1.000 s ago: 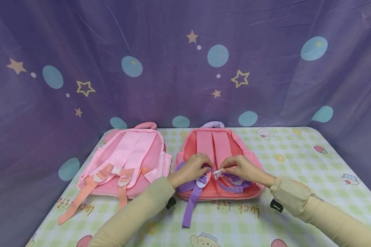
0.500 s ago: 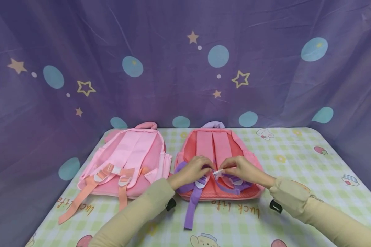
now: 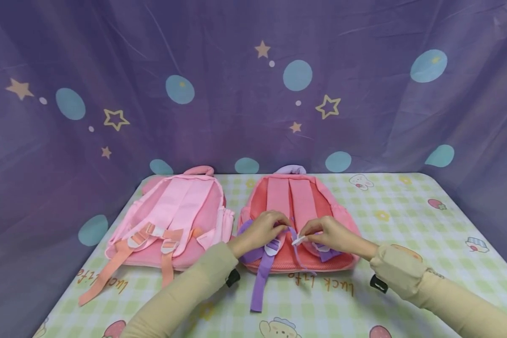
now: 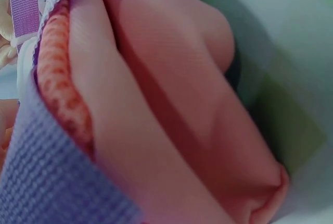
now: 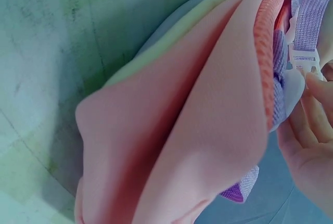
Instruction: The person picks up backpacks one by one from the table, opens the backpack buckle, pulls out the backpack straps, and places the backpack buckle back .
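Note:
The coral-pink backpack (image 3: 305,197) lies with its shoulder straps facing up. Over its lower part, my right hand (image 3: 335,234) pinches a white buckle piece (image 3: 298,240) between thumb and fingers. My left hand (image 3: 263,231) pinches a purple strap (image 3: 293,232) that runs to that buckle. In the right wrist view the white buckle (image 5: 306,60) is on purple webbing (image 5: 314,15), at the fingertips of my right hand (image 5: 311,135). The left wrist view shows mostly the bag's pink side (image 4: 171,78) and a purple strap (image 4: 57,166) up close.
A light pink backpack (image 3: 203,213) with orange straps (image 3: 103,279) lies left of the coral one, nearly touching it. Both rest on a green checked tablecloth (image 3: 414,234). A purple curtain (image 3: 236,94) hangs behind the table.
The white buckle has tilted and moved slightly down with my right hand. The loose purple strap end below it has swung from lying rightward to hanging toward the bag's bottom edge.

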The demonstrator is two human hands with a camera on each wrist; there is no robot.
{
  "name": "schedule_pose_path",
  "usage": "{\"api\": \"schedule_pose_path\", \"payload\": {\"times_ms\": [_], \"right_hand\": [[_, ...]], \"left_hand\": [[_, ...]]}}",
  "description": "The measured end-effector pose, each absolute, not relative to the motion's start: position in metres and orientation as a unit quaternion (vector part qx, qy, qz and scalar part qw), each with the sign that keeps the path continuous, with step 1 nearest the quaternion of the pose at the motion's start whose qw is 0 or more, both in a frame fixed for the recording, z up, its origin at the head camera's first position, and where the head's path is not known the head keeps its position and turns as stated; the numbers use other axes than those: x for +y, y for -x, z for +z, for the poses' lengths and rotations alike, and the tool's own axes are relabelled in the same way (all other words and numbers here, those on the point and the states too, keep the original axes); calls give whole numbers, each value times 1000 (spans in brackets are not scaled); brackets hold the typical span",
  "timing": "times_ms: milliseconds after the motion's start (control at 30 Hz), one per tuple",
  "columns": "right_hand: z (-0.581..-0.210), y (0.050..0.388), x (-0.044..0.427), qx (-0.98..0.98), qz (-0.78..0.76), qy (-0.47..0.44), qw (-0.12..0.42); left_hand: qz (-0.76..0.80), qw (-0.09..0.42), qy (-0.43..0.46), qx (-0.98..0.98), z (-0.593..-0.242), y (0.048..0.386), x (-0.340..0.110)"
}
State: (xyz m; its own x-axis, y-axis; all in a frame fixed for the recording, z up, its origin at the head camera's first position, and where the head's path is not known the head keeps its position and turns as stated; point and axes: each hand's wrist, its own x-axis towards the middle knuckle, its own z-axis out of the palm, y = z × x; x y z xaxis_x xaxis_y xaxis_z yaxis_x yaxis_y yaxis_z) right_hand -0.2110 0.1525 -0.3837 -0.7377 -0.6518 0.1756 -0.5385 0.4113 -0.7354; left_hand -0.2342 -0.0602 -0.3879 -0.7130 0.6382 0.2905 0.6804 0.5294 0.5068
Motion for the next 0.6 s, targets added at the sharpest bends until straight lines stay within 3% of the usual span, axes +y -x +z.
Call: {"api": "schedule_pose_path", "payload": {"times_ms": [600], "right_hand": [[-383,205,162,843,-406,351,51]], "left_hand": [[-276,8,439,-855,-388,227,-60]]}}
